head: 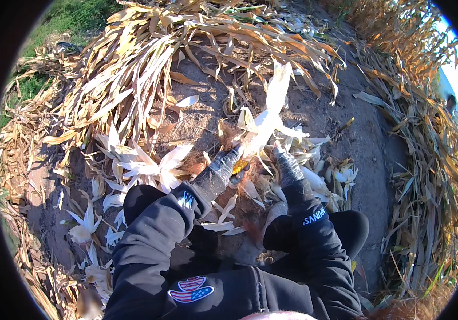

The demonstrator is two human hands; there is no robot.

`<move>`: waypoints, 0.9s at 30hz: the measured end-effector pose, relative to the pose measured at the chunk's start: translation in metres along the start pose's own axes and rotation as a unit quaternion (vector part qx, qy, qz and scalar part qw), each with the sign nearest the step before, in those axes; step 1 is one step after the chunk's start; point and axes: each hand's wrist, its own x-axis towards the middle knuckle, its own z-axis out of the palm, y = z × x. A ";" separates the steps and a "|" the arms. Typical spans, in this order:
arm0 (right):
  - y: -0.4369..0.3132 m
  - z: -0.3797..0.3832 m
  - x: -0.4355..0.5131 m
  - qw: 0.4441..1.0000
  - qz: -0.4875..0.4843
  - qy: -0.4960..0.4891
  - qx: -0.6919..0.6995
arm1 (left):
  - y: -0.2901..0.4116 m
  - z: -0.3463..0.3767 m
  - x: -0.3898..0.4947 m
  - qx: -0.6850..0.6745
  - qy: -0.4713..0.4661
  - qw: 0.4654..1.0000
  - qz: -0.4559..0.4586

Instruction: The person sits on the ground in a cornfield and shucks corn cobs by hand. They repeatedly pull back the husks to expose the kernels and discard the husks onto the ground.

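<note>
Pale corn husks (267, 120) stand up between my two hands, peeled open and bright in the sun. My left hand (227, 160), in a grey knit glove or sleeve that leaves the fingertips bare, grips the base of these husks. Just beside it a yellow corn ear (239, 166) shows in part, with brown silk around it. My right hand (283, 158), covered the same way, is at the right side of the husks; its fingers are partly hidden, so its hold cannot be told.
Opened white husks (159, 166) lie on the soil at the left, and more husks (315, 180) lie right of my right hand. A heap of dry corn stalks (133, 80) arcs across the front. Dry stalks (425, 192) line the right side. My bent knees flank the work area.
</note>
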 end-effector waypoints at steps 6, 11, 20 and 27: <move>0.034 0.005 0.017 0.988 -0.018 -0.009 0.153 | -0.013 0.009 -0.008 0.312 0.019 0.950 -0.006; 0.047 -0.010 0.015 0.984 -0.011 -0.093 0.152 | 0.007 0.014 -0.016 0.502 0.045 0.864 0.011; 0.053 -0.001 0.008 0.951 0.039 -0.173 0.254 | -0.010 0.002 -0.001 -0.019 0.108 0.994 -0.019; 0.057 0.002 0.000 0.980 0.053 -0.189 -0.014 | 0.047 -0.055 0.018 -0.304 0.289 0.892 -0.170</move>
